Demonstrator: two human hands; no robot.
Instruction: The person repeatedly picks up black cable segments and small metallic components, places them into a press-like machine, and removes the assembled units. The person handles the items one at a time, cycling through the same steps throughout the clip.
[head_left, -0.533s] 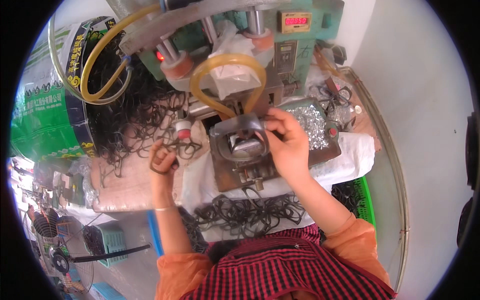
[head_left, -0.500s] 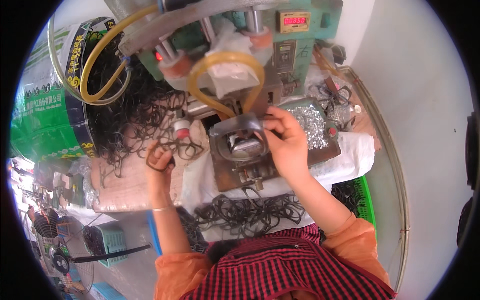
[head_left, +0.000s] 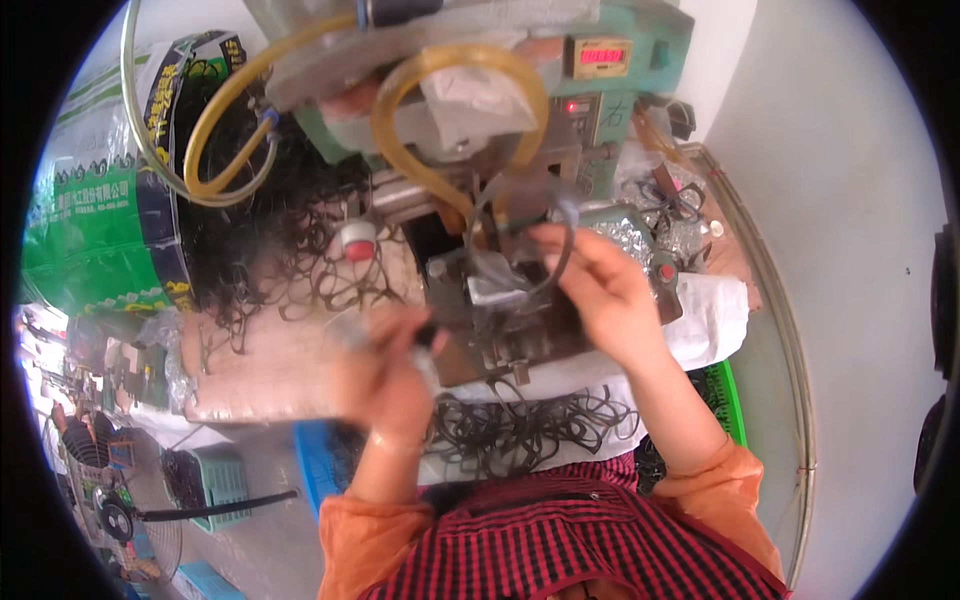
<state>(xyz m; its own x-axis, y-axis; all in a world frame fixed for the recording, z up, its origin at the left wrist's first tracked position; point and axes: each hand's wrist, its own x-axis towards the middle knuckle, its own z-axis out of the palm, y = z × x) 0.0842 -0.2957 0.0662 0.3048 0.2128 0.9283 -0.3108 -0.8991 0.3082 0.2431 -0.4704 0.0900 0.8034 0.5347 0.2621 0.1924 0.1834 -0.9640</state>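
Observation:
My right hand (head_left: 610,295) pinches the right side of a dark, rounded frame (head_left: 572,245), blurred by movement, above the metal bed (head_left: 550,345) of a green bench press. Through the frame's opening, a shiny metal block (head_left: 497,290) shows on the bed. My left hand (head_left: 385,375) is smeared by motion near the bed's left front corner. A small black piece (head_left: 427,335) shows at its fingertips, most likely part of a black loop-shaped frame. Above the bed hang a yellow hose (head_left: 390,125) and white plastic wrapping (head_left: 480,105).
A red-topped button (head_left: 358,243) stands left of the press among loose black frames (head_left: 345,285). More black frames (head_left: 510,430) pile up before me. A tray of silvery bits (head_left: 625,238) sits at right, with a red button (head_left: 667,272). A large green-and-white sack (head_left: 100,230) stands at left.
My left hand has moved right toward the press bed. My right hand has shifted right and the dark frame has lifted and tilted. The press's upper part, with its hose loop, has risen.

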